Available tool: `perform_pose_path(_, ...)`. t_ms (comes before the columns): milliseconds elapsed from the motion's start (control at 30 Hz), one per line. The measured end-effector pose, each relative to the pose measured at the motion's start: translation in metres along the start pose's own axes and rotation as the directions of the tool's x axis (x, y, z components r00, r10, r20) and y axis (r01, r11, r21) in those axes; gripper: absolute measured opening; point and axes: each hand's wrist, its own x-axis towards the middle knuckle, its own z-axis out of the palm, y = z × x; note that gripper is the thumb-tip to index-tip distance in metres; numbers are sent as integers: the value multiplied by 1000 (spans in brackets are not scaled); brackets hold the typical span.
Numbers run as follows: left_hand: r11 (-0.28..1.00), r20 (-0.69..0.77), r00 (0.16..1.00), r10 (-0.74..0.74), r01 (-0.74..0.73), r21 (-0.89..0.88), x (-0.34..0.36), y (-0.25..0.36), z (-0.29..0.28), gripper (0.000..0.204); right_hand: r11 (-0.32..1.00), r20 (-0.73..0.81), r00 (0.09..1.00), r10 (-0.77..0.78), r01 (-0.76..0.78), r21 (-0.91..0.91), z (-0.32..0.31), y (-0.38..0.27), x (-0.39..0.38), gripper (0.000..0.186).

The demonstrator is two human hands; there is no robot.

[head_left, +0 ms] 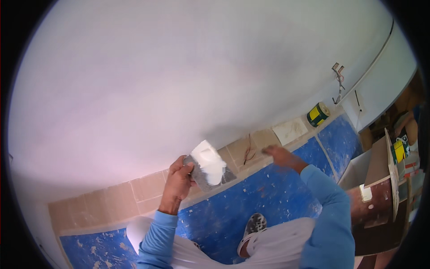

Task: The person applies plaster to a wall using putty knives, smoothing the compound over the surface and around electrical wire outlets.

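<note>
My left hand [180,179] is closed on the near-left edge of a flat grey plate [201,178], thumb on top. A thick heap of white paste [210,162] covers much of the plate, smooth and raised in its middle. My right hand [283,158] is held apart to the right, over the edge of the tiles. Motion smears its fingers, and whether they hold a small thing cannot be made out. Both forearms wear blue sleeves. Ahead stands a broad white wall [179,89], with shadows cast on it near my hands.
Beige tiles [148,186] run along the wall's foot, beside a paint-spattered blue sheet [277,193] under my feet. Thin wires [248,152] rise from the tiles. A green-and-yellow bucket [318,114] stands by the wall. Cables [339,80] stick out above it. Wooden furniture [374,197] is at right.
</note>
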Motion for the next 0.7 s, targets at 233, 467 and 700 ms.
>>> perform_pose_path(233,983,-37,991,125,-119,137,-13,24,-9,29,835,-743,391,544,-166,524,15,142,63,41)
perform_pose_path(467,929,-109,962,251,-207,307,-44,44,11,33,778,-794,148,589,161,607,139,-16,174,47)
perform_pose_path(700,912,-41,967,250,-222,344,-20,-24,17,40,773,-558,681,475,-19,635,188,-59,136,50)
